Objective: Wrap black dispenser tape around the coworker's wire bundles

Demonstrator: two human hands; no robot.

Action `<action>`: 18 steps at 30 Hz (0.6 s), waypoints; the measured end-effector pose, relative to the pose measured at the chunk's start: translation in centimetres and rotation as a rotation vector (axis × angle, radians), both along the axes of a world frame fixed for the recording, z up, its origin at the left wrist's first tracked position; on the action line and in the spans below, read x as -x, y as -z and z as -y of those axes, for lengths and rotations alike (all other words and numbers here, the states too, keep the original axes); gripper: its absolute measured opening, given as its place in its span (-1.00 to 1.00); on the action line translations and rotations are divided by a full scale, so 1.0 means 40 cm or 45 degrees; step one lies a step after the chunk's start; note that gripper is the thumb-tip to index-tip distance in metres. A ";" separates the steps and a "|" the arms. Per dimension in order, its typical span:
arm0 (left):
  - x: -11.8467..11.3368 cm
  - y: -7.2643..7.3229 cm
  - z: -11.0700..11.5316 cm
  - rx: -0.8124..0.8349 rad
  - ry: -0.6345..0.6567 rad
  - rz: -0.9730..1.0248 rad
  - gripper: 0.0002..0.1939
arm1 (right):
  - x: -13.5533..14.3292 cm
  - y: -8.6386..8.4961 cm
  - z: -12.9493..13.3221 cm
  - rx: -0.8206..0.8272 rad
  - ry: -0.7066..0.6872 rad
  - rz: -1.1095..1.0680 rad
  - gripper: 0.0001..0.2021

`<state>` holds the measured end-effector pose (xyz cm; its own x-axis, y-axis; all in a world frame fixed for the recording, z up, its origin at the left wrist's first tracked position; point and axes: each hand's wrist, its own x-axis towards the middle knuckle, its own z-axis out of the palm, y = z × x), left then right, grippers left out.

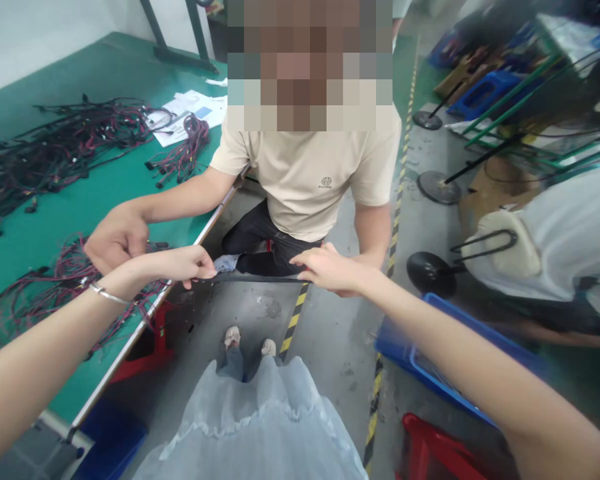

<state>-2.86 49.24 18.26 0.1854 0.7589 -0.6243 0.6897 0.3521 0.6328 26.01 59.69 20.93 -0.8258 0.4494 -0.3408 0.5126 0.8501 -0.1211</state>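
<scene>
A thin black cable (260,277) runs nearly level across the gap in front of me. My left hand (183,263), below a silver bracelet (107,293), pinches its left end near the table edge. My right hand (330,267) grips the other end, thumb and forefinger together. A co-worker's hand (117,237) lies just beyond my left forearm, over red and black wires (75,273) on the table. The co-worker's other hand is mostly hidden behind my right hand.
The green table (170,200) at left bears bundled wire harnesses (55,153) and paper sheets (173,127). A co-worker (305,180) faces me closely. Another person (570,233) bends at right, beside blue crates (460,367). A red stool (430,447) stands at lower right.
</scene>
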 end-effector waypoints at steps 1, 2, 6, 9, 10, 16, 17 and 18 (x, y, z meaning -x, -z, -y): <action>0.001 0.001 -0.001 0.009 -0.011 0.009 -0.68 | 0.002 0.009 0.036 -0.120 -0.048 -0.065 -0.68; 0.002 0.001 -0.002 0.016 -0.023 0.021 -0.70 | 0.003 0.022 0.072 -0.246 -0.074 -0.128 -0.68; 0.003 -0.005 -0.001 -0.001 -0.015 0.108 -0.78 | 0.005 0.102 0.181 -0.584 -0.024 -0.357 -0.64; -0.002 -0.015 0.005 -0.015 -0.013 0.152 -0.80 | 0.025 0.154 0.206 -0.593 0.051 -0.413 -0.66; -0.004 -0.018 0.007 -0.012 -0.021 0.157 -0.80 | 0.034 0.165 0.206 -0.562 0.071 -0.401 -0.69; -0.016 -0.022 0.016 0.017 -0.081 0.180 -0.81 | 0.075 0.172 0.174 -0.255 0.125 -0.217 -0.82; -0.017 -0.020 0.017 0.023 -0.098 0.187 -0.80 | 0.079 0.166 0.169 -0.201 0.119 -0.149 -0.81; -0.018 -0.018 0.018 0.028 -0.120 0.193 -0.80 | 0.084 0.158 0.165 -0.170 0.111 -0.086 -0.79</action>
